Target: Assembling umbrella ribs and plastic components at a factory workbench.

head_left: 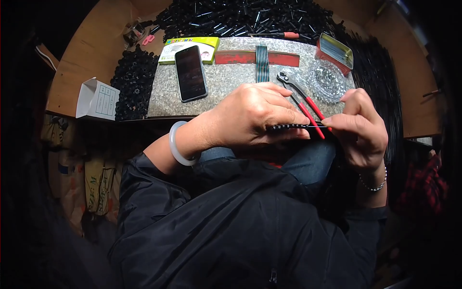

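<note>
My left hand (250, 113), with a pale bangle at its wrist, is closed on a narrow black strip with a row of small bumps (288, 127). From the strip's right end runs a thin shiny wire (317, 126). My right hand (363, 125) pinches that wire between thumb and forefinger. Both hands are above my lap at the near edge of the stone-patterned board (168, 106). Just beyond them, red-handled pliers (310, 102) lie with their jaws pointing away; my fingers partly cover the handles. The strip's left part is hidden by my left hand.
A phone (191, 73) leans against a green-white box (209, 45). A red bar (236, 58) lies under several dark green strips (262, 62). At the right are a clear dish (328, 83) and a tin (336, 52). Black parts (226, 19) heap behind; a white carton (98, 98) stands left.
</note>
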A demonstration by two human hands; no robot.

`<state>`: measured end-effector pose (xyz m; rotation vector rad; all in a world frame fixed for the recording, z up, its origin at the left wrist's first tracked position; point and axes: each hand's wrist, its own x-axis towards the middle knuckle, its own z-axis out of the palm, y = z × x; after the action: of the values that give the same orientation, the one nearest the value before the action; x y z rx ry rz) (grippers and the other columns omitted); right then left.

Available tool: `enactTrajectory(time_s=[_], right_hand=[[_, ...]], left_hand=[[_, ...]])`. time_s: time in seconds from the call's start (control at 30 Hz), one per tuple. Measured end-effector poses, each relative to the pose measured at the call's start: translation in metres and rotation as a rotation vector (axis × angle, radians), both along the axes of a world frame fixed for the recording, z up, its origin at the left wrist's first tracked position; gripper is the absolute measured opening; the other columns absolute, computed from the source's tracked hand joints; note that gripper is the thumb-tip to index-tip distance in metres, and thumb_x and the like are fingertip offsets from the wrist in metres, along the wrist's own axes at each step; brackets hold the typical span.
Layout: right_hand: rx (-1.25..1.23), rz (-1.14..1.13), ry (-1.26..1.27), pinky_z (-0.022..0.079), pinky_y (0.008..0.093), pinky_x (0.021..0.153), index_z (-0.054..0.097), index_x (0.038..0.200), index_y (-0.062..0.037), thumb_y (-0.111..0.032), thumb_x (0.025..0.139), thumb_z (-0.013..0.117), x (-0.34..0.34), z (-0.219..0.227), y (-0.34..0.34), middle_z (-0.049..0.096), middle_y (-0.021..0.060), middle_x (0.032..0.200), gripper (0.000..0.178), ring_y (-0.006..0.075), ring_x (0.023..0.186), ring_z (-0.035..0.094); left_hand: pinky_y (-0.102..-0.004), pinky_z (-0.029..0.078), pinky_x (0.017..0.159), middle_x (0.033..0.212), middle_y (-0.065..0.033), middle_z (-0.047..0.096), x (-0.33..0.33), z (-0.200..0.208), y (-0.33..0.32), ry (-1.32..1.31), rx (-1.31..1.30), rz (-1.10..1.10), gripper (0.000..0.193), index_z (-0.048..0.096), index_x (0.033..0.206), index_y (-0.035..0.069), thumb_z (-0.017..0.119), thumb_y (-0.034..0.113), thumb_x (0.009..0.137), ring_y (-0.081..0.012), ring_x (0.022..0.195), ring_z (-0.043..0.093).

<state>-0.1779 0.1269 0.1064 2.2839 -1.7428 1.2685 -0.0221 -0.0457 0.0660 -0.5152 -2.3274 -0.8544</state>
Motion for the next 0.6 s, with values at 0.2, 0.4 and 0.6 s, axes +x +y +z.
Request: enactTrajectory(time_s=[0.2,0.4,0.6], right_hand=[[-0.242,-0.062,0.342,0.034,0.0299,0.058,0.070,0.088,-0.0077,-0.008,0.062,0.069,0.004,-0.002,-0.005,0.040,-0.0004,0.064,0.025,0.0161,0.060,0.041],[-0.141,0.013,0.166,0.033,0.0299,0.056,0.071,0.088,-0.0092,-0.011,0.057,0.069,0.004,-0.003,-0.010,0.038,-0.0007,0.064,0.031,0.0165,0.060,0.040],[-0.209,0.028,0.252,0.033,0.0276,0.056,0.071,0.090,-0.0079,-0.008,0.063,0.072,0.009,-0.004,-0.013,0.042,0.0000,0.066,0.027,0.0169,0.061,0.043]], left_hand=[[-0.0387,0.053,0.082,0.083,-0.0086,0.069,0.000,0.000,0.001,0.014,-0.007,0.015,0.023,0.069,0.093,0.005,0.075,0.017,0.075,-0.0214,0.080,0.068],[-0.0386,0.053,0.082,0.082,-0.0085,0.069,-0.001,-0.001,-0.001,0.023,-0.046,0.012,0.030,0.069,0.093,0.005,0.077,0.025,0.072,-0.0218,0.080,0.068],[-0.0392,0.053,0.081,0.083,-0.0086,0.069,-0.001,-0.002,0.000,0.016,-0.098,0.032,0.039,0.069,0.094,0.006,0.078,0.032,0.066,-0.0228,0.081,0.068]])
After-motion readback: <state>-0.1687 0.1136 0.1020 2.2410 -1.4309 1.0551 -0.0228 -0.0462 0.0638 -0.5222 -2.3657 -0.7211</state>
